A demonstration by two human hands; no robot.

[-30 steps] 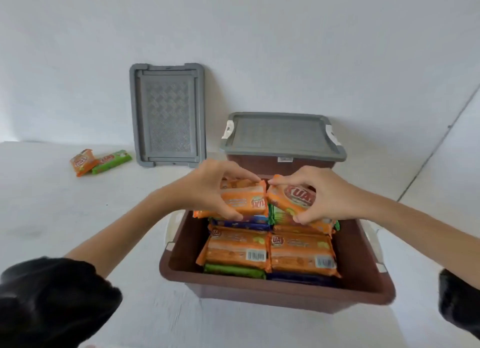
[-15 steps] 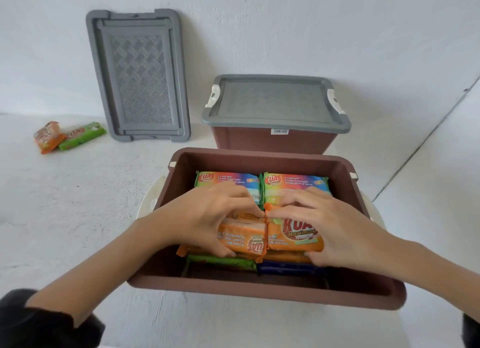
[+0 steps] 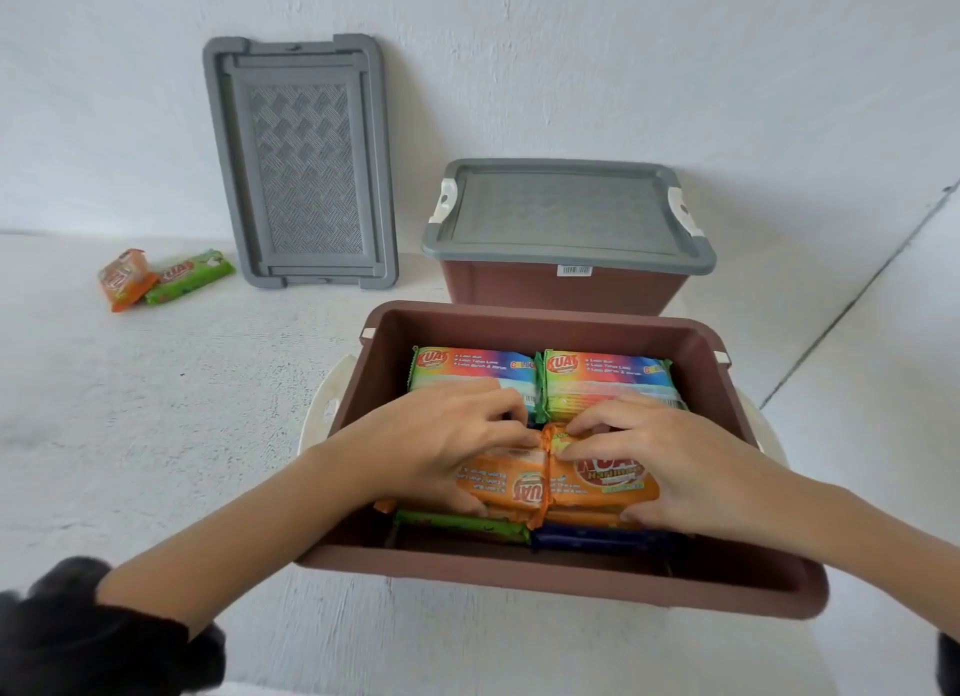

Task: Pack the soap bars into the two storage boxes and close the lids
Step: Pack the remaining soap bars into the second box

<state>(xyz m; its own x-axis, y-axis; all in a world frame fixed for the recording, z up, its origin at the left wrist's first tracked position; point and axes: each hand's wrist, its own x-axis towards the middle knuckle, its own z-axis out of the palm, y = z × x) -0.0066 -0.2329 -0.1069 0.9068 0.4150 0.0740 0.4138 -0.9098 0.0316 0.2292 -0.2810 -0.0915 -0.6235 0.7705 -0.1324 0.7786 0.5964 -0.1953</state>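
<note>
An open brown storage box (image 3: 545,570) stands in front of me, filled with wrapped soap bars. My left hand (image 3: 441,440) grips an orange soap bar (image 3: 509,485) on top of the near stack. My right hand (image 3: 670,461) grips a second orange soap bar (image 3: 602,479) beside it. Two rainbow-wrapped bars (image 3: 545,378) lie at the far side of the box. A green bar (image 3: 462,526) and a blue bar (image 3: 597,537) show under the orange ones. Behind stands a second brown box (image 3: 561,290) with its grey lid (image 3: 566,214) on.
A loose grey lid (image 3: 304,160) leans upright against the white wall at the back left. Left of it, an orange bar (image 3: 123,278) and a green bar (image 3: 188,277) lie on the white floor. The open box's white handles (image 3: 327,409) hang down at its sides.
Both hands have lowered the two orange bars into the box onto the near stack. The view has tilted down and come closer, so the rainbow bars behind now show.
</note>
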